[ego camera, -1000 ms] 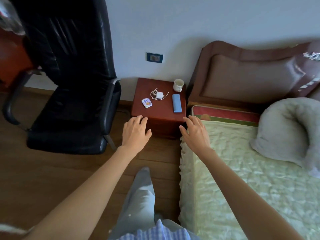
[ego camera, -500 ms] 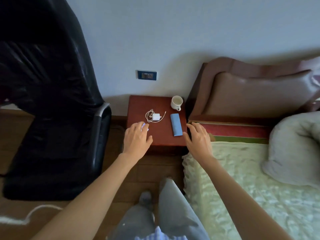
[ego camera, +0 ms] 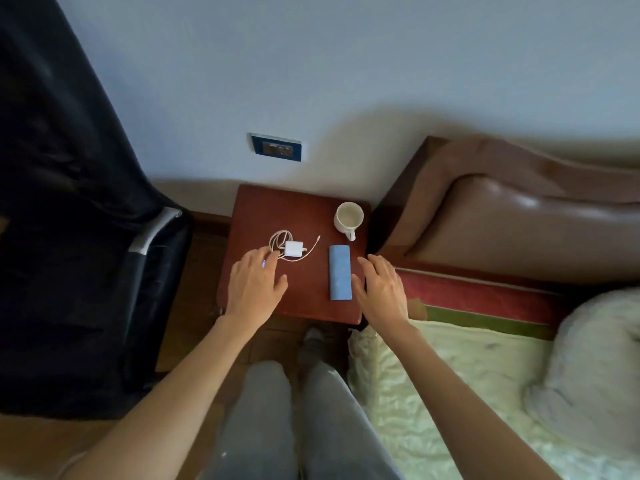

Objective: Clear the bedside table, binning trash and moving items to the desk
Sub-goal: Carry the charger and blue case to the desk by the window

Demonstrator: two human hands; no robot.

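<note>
A small red-brown bedside table stands against the wall. On it lie a white charger with a coiled cable, a long blue case and a white mug at the back right. My left hand hovers over the table's left part, fingers spread, covering a small packet of which only a sliver shows. My right hand is open beside the blue case, its fingers at the case's right edge.
A black office chair stands close on the left. The bed with a brown headboard, pale green cover and a grey pillow is on the right. A wall socket sits above the table. My legs are below.
I have stepped closer and now look more steeply down. Both hands moved forward over the table; the left hand now covers the small packet, the right reached the blue case.
</note>
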